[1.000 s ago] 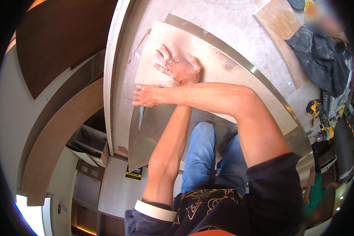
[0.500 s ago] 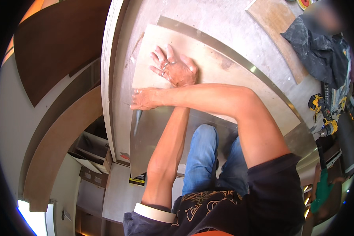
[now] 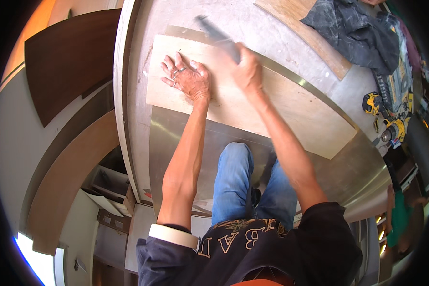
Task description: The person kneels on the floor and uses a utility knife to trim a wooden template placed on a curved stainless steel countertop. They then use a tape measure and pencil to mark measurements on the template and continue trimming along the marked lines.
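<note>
My left hand [image 3: 188,82] lies flat with fingers spread, a ring on one or more of them, pressing on a pale wooden board [image 3: 295,109]. Beneath that board is a larger shiny metallic sheet [image 3: 181,138], showing along both of its long sides. Over the board's far side, my right hand [image 3: 247,69] is closed around a slim dark grey tool [image 3: 219,37]. Motion blurs the tool, and its exact kind is unclear. It points up and to the left, apparently raised off the board.
A white ring like a tape roll [image 3: 174,235] circles my left upper arm. Dark cloth [image 3: 355,33] lies at the far right near a wooden strip [image 3: 314,43]. Yellow-black power tools [image 3: 393,131] sit at right. A raised pale edge [image 3: 121,95] bounds the left side.
My right hand has swung from the board's left edge, across my left forearm, to the far side, carrying the tool. My left hand stays on the board; the whole view has shifted slightly.
</note>
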A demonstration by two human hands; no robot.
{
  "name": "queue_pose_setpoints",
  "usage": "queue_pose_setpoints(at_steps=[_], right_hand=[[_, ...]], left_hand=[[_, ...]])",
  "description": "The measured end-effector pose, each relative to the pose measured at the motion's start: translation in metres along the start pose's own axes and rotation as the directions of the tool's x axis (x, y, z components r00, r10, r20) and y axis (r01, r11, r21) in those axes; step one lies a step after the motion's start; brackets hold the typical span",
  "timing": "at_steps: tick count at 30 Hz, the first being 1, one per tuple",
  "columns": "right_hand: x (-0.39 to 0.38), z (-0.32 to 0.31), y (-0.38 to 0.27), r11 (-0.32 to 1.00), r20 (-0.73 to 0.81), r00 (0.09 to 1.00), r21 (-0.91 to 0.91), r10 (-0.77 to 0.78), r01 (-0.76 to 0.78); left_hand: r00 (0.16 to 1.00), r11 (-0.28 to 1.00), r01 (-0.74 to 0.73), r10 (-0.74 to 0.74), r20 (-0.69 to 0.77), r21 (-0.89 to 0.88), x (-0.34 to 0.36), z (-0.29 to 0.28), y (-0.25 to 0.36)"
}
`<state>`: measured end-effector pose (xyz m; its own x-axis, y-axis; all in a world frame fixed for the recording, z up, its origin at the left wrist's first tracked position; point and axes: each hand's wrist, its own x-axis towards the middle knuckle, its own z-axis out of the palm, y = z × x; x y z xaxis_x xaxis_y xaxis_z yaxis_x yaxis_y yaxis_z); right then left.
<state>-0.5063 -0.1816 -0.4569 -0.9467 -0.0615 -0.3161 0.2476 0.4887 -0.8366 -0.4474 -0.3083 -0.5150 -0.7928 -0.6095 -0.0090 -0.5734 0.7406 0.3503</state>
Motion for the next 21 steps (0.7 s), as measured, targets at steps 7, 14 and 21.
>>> queue_pose_setpoints(at_steps=[7, 14, 21], right_hand=[[0.053, 0.004, 0.034, 0.872, 0.233, 0.937, -0.36, -0.262, 0.333], [0.044, 0.006, 0.026, 0.883, 0.132, 0.96, -0.376, -0.248, 0.28], [0.047, 0.01, 0.035, 0.895, 0.1, 0.961, -0.35, -0.256, 0.275]], left_hand=[[0.998, 0.997, -0.059, 0.058, -0.031, -0.057, 0.003, 0.003, -0.005], [0.971, 0.938, 0.042, -0.121, -0.209, -0.345, -0.036, -0.048, -0.068], [0.801, 0.361, 0.478, -0.554, 0.228, -0.801, -0.072, -0.047, -0.102]])
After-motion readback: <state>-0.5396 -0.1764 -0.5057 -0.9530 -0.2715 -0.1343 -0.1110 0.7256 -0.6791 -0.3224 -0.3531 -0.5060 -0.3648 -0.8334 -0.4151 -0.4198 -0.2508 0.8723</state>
